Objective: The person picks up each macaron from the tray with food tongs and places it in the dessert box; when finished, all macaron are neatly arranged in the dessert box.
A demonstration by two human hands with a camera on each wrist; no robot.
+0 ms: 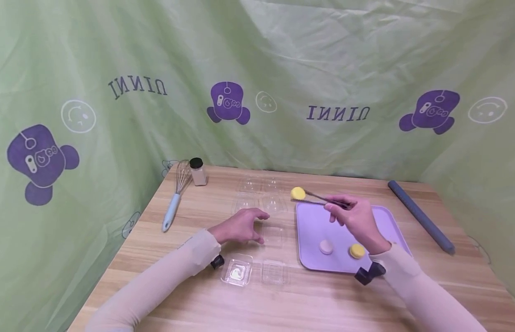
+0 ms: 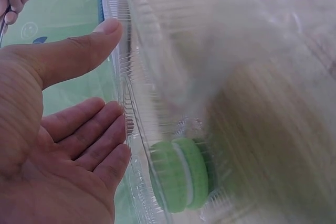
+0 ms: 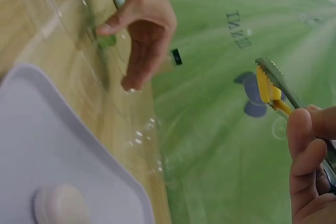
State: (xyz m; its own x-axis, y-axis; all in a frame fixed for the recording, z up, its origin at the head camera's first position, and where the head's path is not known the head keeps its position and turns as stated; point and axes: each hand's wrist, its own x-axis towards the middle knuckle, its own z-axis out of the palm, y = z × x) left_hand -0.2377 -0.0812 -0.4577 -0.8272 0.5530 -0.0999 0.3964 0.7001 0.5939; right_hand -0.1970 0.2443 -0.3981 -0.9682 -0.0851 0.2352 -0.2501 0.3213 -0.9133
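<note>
Hands work above a wooden table: the left hand holds thumb and fingers apart beside a clear container, contact impossible to tell, while the right hand grips tongs pinching a yellow macaron near the far left corner of the lavender tray. One green macaron appears already boxed; the tongs' load is yet to be set down, and a pale macaron and a second yellow macaron remain toward the tray's near edge. The left wrist view shows the green macaron plainly through plastic; the right wrist view, a sliver; the head view, none.
</note>
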